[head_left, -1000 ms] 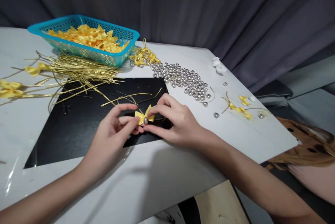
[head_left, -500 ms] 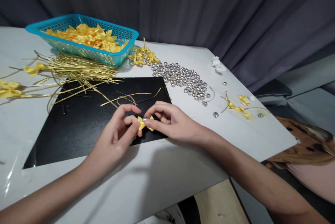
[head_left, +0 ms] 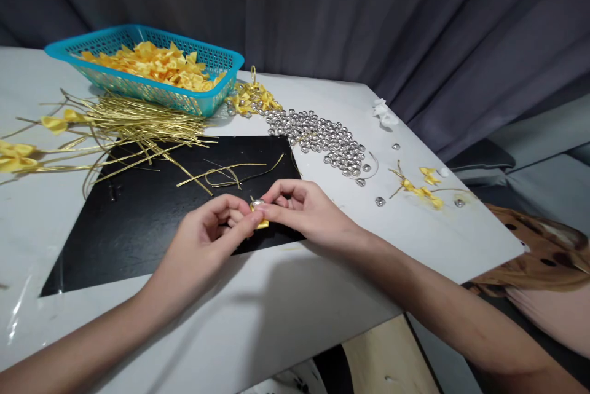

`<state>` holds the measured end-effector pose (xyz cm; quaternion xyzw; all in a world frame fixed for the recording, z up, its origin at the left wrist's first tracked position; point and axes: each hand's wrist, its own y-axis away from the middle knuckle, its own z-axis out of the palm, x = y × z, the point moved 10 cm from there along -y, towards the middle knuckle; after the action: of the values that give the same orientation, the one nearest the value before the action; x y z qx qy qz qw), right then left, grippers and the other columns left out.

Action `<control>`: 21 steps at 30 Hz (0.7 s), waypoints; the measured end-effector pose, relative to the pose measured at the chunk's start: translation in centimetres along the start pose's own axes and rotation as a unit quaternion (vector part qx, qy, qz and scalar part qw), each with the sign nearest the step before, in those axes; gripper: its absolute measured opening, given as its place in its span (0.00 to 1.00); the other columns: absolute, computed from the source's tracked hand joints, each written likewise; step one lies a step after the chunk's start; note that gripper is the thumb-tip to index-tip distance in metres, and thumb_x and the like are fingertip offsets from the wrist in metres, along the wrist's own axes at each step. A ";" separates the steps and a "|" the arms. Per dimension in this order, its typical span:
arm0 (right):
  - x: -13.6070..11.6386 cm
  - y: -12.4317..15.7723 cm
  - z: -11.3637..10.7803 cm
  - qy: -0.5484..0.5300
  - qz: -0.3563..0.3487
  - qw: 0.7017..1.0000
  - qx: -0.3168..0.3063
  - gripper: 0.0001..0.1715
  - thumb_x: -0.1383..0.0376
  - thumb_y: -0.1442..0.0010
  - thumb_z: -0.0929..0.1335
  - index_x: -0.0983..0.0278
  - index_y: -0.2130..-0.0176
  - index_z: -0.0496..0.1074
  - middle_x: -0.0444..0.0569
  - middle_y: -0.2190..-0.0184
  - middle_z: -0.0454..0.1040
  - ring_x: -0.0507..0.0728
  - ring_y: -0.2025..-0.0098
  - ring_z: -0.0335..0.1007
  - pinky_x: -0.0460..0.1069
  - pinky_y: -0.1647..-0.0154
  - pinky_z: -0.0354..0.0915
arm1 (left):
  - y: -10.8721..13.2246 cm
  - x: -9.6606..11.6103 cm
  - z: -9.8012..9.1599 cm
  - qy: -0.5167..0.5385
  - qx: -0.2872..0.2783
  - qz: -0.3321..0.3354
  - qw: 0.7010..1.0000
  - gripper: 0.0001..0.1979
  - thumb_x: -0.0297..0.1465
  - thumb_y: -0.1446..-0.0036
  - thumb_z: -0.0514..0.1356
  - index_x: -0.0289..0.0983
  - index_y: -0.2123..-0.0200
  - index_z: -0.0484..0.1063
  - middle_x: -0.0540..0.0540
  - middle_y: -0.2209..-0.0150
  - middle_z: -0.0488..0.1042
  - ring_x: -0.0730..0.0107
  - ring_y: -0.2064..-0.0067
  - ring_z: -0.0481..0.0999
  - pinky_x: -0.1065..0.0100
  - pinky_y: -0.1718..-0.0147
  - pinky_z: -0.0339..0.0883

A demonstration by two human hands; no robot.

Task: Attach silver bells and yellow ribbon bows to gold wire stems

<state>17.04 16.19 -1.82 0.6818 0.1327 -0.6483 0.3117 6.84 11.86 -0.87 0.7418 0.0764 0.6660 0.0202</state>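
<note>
OP: ok, what's the grip doing?

Reply: Left hand (head_left: 209, 228) and right hand (head_left: 313, 216) are both pinched nearly closed, thumb against fingers, tips meeting on a yellow ribbon bow (head_left: 262, 224) with a silver bead (head_left: 258, 203) on it. Can't tell which fingertip is on the bow and which is on the bead, they cover too much.

OP: Which step would you call that?

Reply: My guess is seating the bead on the bow, or folding the ribbon round it. I'd say the next move calls for a light, steady pinch so the bead stays centred and the ribbon doesn't crease.

OP: Which way does the bow point?

Reply: Bead side looks up towards the camera, with yellow showing below it, nearer the person. The long axis I can't call, fingers hide the ends.

OP: And where is it?

Reply: Over the right-hand part of the black mat (head_left: 147, 228), near its front edge. Loose gold wires (head_left: 230, 176) lie just beyond, then a gold wire bundle (head_left: 147, 118) at far left by the teal basket (head_left: 216, 97) of yellow bows (head_left: 157, 65). Silver bead heap (head_left: 318, 133) sits on the white table (head_left: 207, 332), beyond the right hand.
</note>
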 end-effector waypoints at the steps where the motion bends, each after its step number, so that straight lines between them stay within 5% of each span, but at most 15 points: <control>1: 0.1 0.1 0.1 -0.009 0.008 1.000 -0.006 0.19 0.58 0.56 0.76 0.66 0.71 0.68 0.36 0.81 0.56 0.45 0.77 0.50 0.44 0.76 0.46 | 0.0 -0.1 0.1 0.001 -0.002 -0.005 1.000 0.12 0.39 0.53 0.63 0.35 0.74 0.71 0.52 0.79 0.71 0.78 0.77 0.66 0.78 0.79 0.60; 8: -0.1 0.4 0.2 -0.017 0.026 0.999 -0.014 0.11 0.63 0.50 0.73 0.66 0.70 0.70 0.36 0.82 0.62 0.43 0.81 0.46 0.43 0.80 0.44 | -0.3 -1.0 0.1 0.057 -0.011 -0.027 0.998 0.10 0.33 0.56 0.66 0.37 0.72 0.69 0.51 0.74 0.77 0.75 0.71 0.75 0.78 0.72 0.67; 21: 0.2 0.6 0.4 0.094 0.067 0.991 -0.070 0.13 0.59 0.46 0.70 0.67 0.68 0.71 0.37 0.81 0.56 0.44 0.79 0.46 0.44 0.78 0.43 | 0.0 0.1 -0.5 0.029 0.007 0.018 0.999 0.10 0.30 0.52 0.64 0.38 0.74 0.64 0.56 0.76 0.66 0.81 0.77 0.65 0.80 0.78 0.59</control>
<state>17.07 15.46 -1.84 0.7237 0.1608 -0.5478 0.3878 6.31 11.79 -0.74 0.7238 0.0684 0.6867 0.0005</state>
